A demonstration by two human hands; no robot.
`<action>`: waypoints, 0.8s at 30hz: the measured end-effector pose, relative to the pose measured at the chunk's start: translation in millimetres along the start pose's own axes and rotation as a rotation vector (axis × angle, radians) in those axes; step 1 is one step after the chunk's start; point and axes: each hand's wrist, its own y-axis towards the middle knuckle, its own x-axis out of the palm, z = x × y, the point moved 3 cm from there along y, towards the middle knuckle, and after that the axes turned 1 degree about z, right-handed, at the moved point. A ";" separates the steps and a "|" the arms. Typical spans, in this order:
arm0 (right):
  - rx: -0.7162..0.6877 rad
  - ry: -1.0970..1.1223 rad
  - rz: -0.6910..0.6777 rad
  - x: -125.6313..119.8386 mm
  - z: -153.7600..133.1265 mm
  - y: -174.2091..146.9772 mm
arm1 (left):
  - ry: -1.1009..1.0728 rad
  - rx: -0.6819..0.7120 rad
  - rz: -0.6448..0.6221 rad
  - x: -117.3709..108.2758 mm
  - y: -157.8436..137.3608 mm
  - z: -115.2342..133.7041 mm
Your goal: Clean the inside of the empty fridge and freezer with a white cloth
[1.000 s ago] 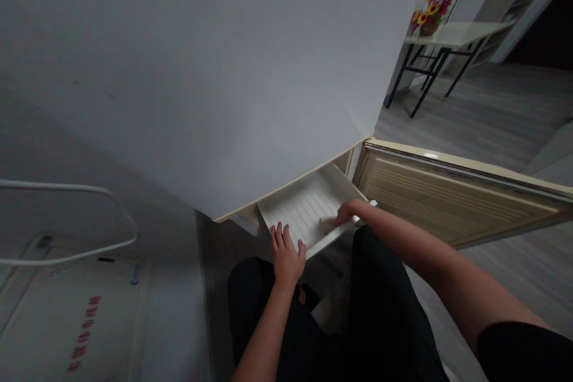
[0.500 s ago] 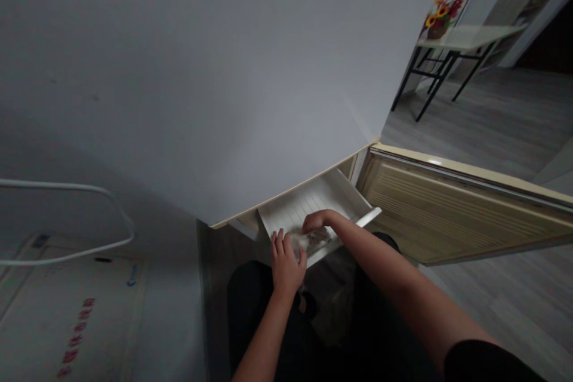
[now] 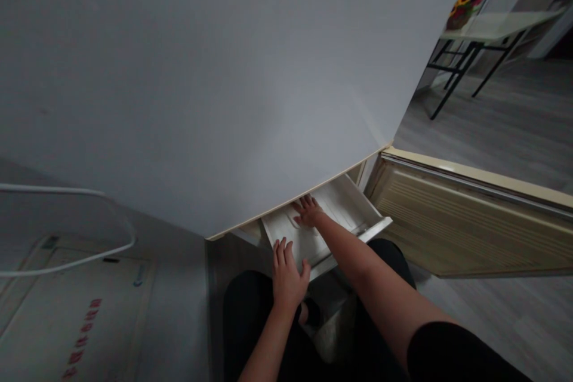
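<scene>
A white drawer [image 3: 382,224] is pulled out from under the large pale panel, beside an opened door [image 3: 465,221]. My right hand [image 3: 308,211] reaches into the drawer toward its back, palm down with fingers spread. Whether it presses on the drawer floor or on something thin and clear there, I cannot tell. At the drawer's front left corner, my left hand [image 3: 289,274] rests with fingers stretched and the thumb apart. Nothing shows in its grasp. The back of the drawer is hidden under the panel.
The pale panel [image 3: 250,101] fills the space ahead. On the left, a white cable [image 3: 67,190] loops above a large flat carton [image 3: 49,322] with red lettering. A table [image 3: 505,27] with a flower basket [image 3: 465,3] stands at far right. My knees flank the drawer.
My right hand has moved from the drawer's front toward its back, and its curled fingers have spread. My left hand stays near the front left corner. The view has shifted slightly.
</scene>
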 end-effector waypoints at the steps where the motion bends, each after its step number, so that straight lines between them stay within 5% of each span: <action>1: 0.047 -0.001 0.032 -6.7 15.3 2.6 | 0.000 -0.002 -0.003 -0.1 0.1 0.0; 8: 0.085 -0.105 0.145 -68.8 109.1 -14.1 | -0.022 -0.010 0.009 2.4 0.7 -2.9; 15: 0.092 -0.163 0.188 -105.9 111.7 -21.2 | -0.011 0.011 -0.004 3.6 0.5 -3.5; 20: 0.026 -0.168 0.210 -103.6 118.5 -78.3 | -0.033 -0.015 0.000 3.3 0.6 -4.6; 24: -0.116 -0.166 0.047 -84.9 134.8 -132.7 | -0.049 0.003 -0.004 2.9 0.9 -4.1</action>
